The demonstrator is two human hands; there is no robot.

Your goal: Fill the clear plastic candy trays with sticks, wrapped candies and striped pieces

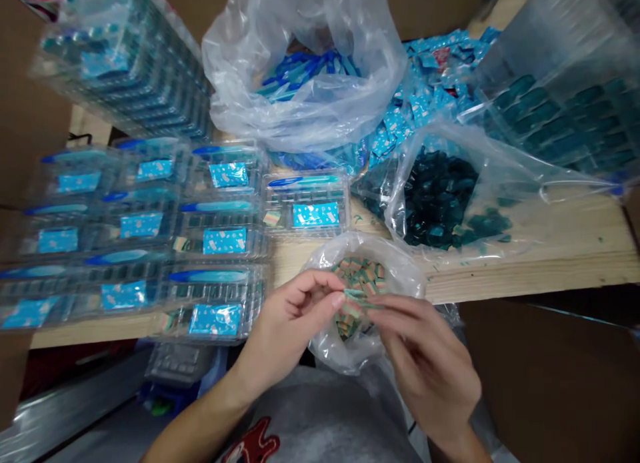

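Observation:
My left hand (pixel 290 323) and my right hand (pixel 425 363) meet above a clear plastic bag (pixel 327 349). Their fingertips pinch a small striped green and tan strip (pixel 356 300) from both sides. The bag's open mouth holds a heap of similar striped pieces (pixel 360 276), and part of the heap is hidden behind my fingers. To the left of my left hand lies a clear plastic tray (pixel 215 319) with a blue label.
Several more labelled trays cover the wooden board (pixel 525 277) on the left. Behind my hands are a bag of blue sticks (pixel 300 83), loose blue sachets (pixel 420 109) and a bag of dark teal pieces (pixel 440 196). A cardboard box (pixel 550 383) stands at the right.

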